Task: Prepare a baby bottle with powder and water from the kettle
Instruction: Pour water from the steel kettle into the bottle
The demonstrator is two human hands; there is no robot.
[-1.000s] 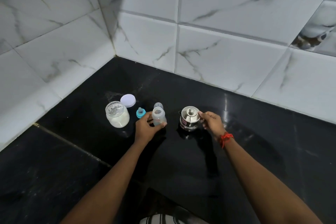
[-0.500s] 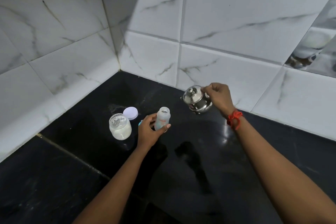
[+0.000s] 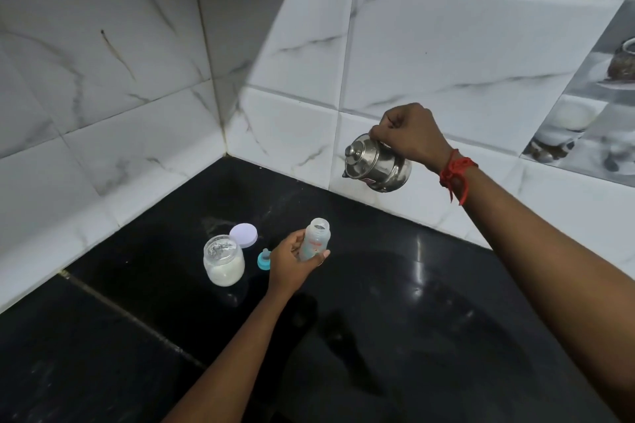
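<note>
baby bottle (image 3: 315,239) (uncapped) gripped by the left hand (image 3: 292,263); right hand (image 3: 409,134) clenched on the tilted kettle (image 3: 376,163).

Left hand (image 3: 292,264) low – right hand (image 3: 409,136) raised, both gripping.

The print on the baby bottle (image 3: 314,244) is too blurred to read.

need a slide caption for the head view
Right hand tilts steel kettle above open baby bottle held by left hand.
</note>
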